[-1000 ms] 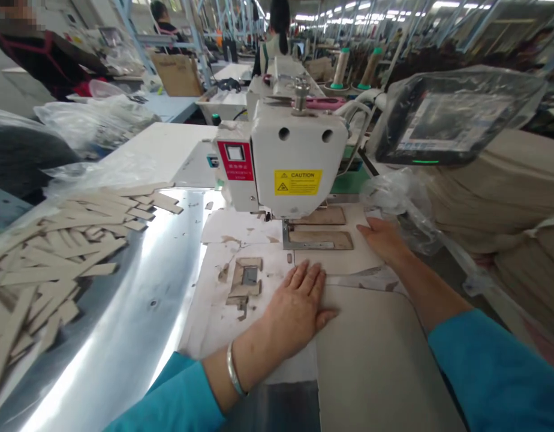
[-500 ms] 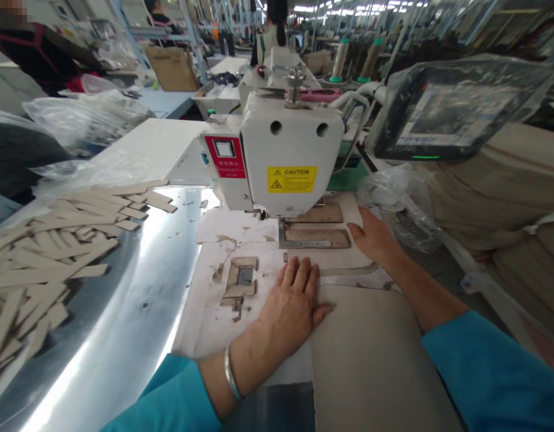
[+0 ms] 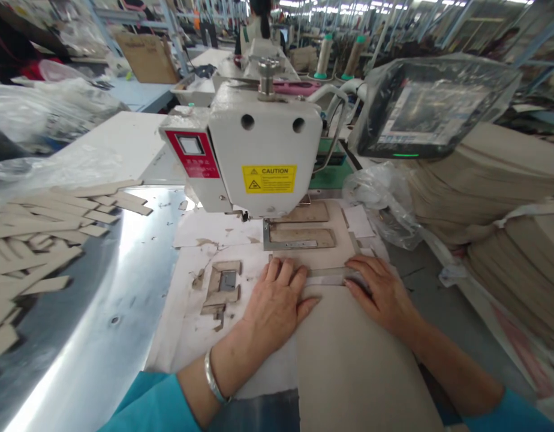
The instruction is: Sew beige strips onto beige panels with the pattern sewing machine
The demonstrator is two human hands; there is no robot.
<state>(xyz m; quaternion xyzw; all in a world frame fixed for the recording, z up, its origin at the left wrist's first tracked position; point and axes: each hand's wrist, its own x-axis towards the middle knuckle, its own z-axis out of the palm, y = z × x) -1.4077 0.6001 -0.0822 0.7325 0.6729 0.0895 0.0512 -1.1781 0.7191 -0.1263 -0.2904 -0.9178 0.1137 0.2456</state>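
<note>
Currently, the panel is being flanked at its far end by the flat left hand, nearer the clamp, and the loosely spread right hand, its long axis being pointed forward.

Beige cloth: flat, ahead of the left hand. Long beige panel: flat, between that and the right hand.

- A sewing workshop, on a factory scale.
- A sewing machine bears a caution label; a beige panel lies before it.
- Thread cones stand behind.
- Cut strips lie heaped at left, stacked beige material at right.
- Ceiling lights run in rows beyond, over another bench and worker.
</note>
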